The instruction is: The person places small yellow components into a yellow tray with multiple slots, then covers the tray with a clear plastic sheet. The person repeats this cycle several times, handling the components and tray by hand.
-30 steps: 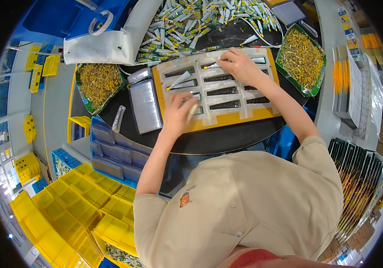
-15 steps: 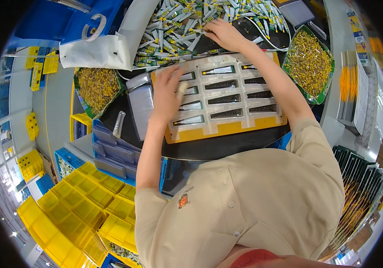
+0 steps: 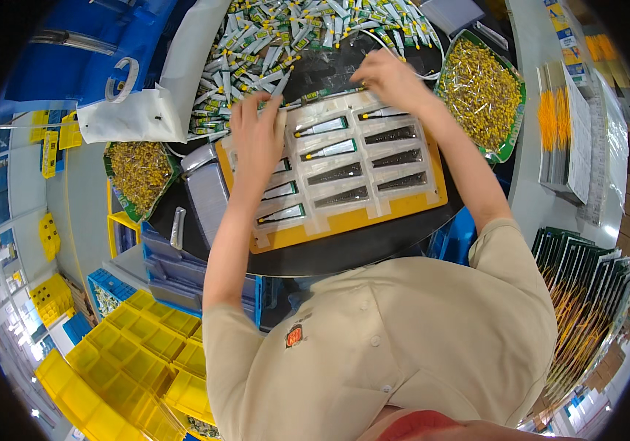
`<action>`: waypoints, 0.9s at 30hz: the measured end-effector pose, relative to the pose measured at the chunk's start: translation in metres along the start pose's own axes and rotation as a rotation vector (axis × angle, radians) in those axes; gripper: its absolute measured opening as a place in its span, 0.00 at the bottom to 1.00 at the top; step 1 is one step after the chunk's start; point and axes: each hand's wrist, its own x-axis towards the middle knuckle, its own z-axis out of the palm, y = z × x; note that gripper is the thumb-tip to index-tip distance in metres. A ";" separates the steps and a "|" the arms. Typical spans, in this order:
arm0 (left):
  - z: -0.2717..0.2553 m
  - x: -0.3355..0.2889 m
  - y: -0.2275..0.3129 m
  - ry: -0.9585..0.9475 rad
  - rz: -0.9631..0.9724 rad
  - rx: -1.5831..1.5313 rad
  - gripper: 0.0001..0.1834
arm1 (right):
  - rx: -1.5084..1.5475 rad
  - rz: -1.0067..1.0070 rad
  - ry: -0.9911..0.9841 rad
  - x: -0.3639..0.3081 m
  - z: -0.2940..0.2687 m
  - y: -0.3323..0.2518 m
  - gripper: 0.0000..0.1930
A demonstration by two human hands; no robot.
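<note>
Left fingers (image 3: 251, 107) blurry, yellow tray (image 3: 340, 222) partly hidden

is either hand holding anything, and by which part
Cannot be told: a tube shows by the left hand, but no grip is clear; the right hand is blurred.

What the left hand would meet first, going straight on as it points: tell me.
Probably the piled tubes just ahead of the left hand, though its height above them is unclear.

Black tabletop (image 3: 359, 246): heaped tubes (image 3: 311, 33), yellow-edged tray (image 3: 348, 221), silvery tool (image 3: 177, 228).
</note>
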 end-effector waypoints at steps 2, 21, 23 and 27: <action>0.032 0.041 -0.015 -0.009 -0.057 0.062 0.13 | -0.251 0.112 -0.163 0.018 -0.010 0.031 0.10; 0.000 -0.064 0.083 -0.117 -0.069 -0.438 0.09 | 0.288 -0.101 -0.129 -0.070 -0.033 -0.011 0.05; 0.002 -0.064 0.084 -0.107 -0.036 -0.393 0.10 | 0.482 -0.030 -0.243 -0.047 -0.033 0.019 0.06; 0.004 -0.061 0.088 -0.182 -0.010 -0.233 0.20 | -0.265 0.290 0.330 0.019 -0.009 0.092 0.09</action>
